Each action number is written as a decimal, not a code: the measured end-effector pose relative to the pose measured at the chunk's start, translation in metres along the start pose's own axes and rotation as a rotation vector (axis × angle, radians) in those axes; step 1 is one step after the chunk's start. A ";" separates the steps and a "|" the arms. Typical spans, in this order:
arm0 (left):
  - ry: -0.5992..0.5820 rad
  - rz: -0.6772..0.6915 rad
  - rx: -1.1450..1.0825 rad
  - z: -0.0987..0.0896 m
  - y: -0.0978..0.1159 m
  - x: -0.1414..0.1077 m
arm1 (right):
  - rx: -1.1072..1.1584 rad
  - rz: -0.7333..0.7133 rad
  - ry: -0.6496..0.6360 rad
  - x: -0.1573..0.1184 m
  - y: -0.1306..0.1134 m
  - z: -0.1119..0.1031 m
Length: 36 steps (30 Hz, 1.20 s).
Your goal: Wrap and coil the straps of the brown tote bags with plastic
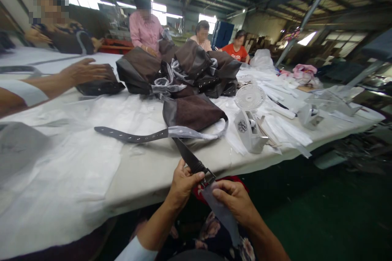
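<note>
My left hand (183,185) grips a dark strap (190,155) just beside its metal buckle (210,177), past the table's front edge. Between the thumb and fingers of my right hand (234,200) is a greyish translucent wrapping strip (223,211), which starts at the buckle and hangs down toward my lap. The strap runs up to a brown and black bag (196,112) lying on the table. Also at this bag is a punched belt strap (131,134) with clear film (185,132) around part of it.
Behind lies a heap of similar bags (183,63). A small white fan (249,118) and a tape dispenser (312,115) stand to the right, among white strips (286,128). White sheets (61,159) cover the left. A co-worker's arm (61,79) reaches in there; several people work across the table.
</note>
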<state>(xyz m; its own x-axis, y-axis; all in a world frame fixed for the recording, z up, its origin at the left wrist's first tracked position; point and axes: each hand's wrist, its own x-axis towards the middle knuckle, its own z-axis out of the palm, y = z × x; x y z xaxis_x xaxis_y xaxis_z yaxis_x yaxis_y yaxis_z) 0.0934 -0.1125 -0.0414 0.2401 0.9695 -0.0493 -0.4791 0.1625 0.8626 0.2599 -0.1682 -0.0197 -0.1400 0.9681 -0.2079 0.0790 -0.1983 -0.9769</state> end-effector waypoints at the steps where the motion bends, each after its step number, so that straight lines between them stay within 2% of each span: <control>1: 0.011 0.002 0.004 0.000 -0.001 0.000 | 0.003 0.001 -0.001 0.000 0.000 0.000; 10: 0.102 0.031 0.050 0.007 -0.002 -0.004 | 0.045 0.018 0.020 0.000 0.000 0.004; 17: 0.135 0.035 0.067 0.009 -0.002 -0.003 | 0.026 0.024 0.139 0.000 -0.002 0.003; 24: 0.142 0.029 0.084 0.007 -0.005 -0.005 | 0.038 0.015 0.186 0.000 0.004 0.006; 32: 0.117 0.012 0.089 0.007 -0.005 -0.007 | 0.062 0.019 0.193 0.004 0.008 0.008; 36: 0.022 -0.053 0.129 0.002 -0.006 -0.007 | 0.073 0.009 0.206 0.006 0.009 0.010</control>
<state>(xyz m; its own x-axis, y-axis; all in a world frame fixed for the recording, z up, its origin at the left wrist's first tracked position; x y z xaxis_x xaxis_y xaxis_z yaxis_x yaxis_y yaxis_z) 0.0963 -0.1204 -0.0449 0.2426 0.9643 -0.1060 -0.3533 0.1896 0.9161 0.2500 -0.1659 -0.0299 0.0657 0.9755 -0.2100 0.0064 -0.2109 -0.9775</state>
